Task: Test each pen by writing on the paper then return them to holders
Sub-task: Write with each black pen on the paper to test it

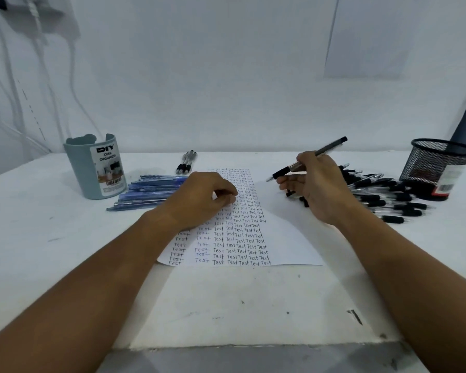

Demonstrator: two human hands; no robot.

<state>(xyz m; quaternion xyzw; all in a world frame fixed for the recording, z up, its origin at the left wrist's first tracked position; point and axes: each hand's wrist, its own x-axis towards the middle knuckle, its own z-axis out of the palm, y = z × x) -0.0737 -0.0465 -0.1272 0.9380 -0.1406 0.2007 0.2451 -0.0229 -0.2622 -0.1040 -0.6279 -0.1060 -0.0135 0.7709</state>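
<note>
At centre frame, the left hand (202, 197) rested, fingers loosely curled, on the white paper covered in handwritten "Test" (242, 230). Right of centre, the right hand (318, 187) gripped a clear black-tipped pen (285, 170) above the white surface (226, 305).

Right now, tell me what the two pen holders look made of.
Black holder: looks like metal wire mesh, matte black; the wall shows through its open grid. Blue-grey organizer: probably moulded plastic, smooth and opaque with a dull sheen, carrying a printed paper label.
</note>
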